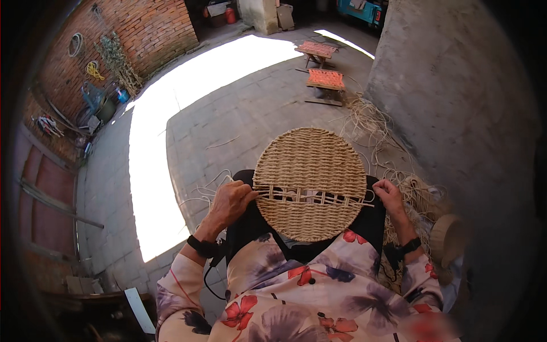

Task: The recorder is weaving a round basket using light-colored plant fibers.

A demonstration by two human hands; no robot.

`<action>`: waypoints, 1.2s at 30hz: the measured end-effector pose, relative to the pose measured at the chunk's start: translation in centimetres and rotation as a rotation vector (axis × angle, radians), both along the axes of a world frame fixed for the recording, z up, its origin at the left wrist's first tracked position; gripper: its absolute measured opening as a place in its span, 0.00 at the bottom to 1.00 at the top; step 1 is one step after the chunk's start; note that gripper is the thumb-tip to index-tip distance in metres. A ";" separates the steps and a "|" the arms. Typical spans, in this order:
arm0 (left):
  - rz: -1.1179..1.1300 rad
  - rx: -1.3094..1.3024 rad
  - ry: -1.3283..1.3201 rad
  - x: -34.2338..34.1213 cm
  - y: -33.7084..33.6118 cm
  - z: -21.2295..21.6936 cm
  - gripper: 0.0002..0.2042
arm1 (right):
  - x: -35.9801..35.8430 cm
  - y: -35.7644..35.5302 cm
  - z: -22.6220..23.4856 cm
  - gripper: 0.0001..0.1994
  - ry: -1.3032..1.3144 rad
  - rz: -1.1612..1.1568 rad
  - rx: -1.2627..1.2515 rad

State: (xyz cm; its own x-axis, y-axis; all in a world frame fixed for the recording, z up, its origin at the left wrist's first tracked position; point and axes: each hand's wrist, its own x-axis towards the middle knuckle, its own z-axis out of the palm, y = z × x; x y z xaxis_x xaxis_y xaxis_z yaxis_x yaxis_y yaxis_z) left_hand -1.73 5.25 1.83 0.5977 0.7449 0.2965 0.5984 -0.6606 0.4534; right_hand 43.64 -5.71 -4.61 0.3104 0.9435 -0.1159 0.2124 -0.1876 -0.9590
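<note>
A round woven seat panel of tan twisted cord rests on my lap. An open band crosses it below the middle, where bare strands run sideways over short upright cords. At the left end of this band my left hand is closed, thumb and fingers pinching the cord strands at the rim. Just off the right rim my right hand is closed in a pinch. A thin cord curves out of the band toward its fingertips. The fingertips' exact hold on it is small and partly hidden.
Loose cord lies in tangled heaps along the grey wall at right. Two folding stools with red-orange woven seats stand ahead. A brick wall with hanging coils is at far left. Bright sunlight crosses the paved floor.
</note>
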 end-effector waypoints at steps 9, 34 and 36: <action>1.083 0.136 0.425 -23.4 3.3 -1.7 0.11 | -0.1 0.6 -0.5 0.05 -0.041 -0.014 0.054; -0.234 0.162 0.067 11.8 -2.4 0.0 0.03 | -14.6 -1.6 6.1 0.17 -0.969 0.359 0.136; -0.245 0.118 0.105 11.9 -2.2 0.1 0.04 | -14.4 -1.6 6.2 0.17 -0.973 0.357 0.123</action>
State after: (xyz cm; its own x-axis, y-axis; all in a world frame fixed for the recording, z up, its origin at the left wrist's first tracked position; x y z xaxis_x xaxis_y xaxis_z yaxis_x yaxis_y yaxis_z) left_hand 10.21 3.06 1.94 0.7875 0.5384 0.3001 0.4538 -0.8359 0.3088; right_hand 29.25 -7.32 1.55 -0.0814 0.9871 0.1376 0.9274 0.1256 -0.3523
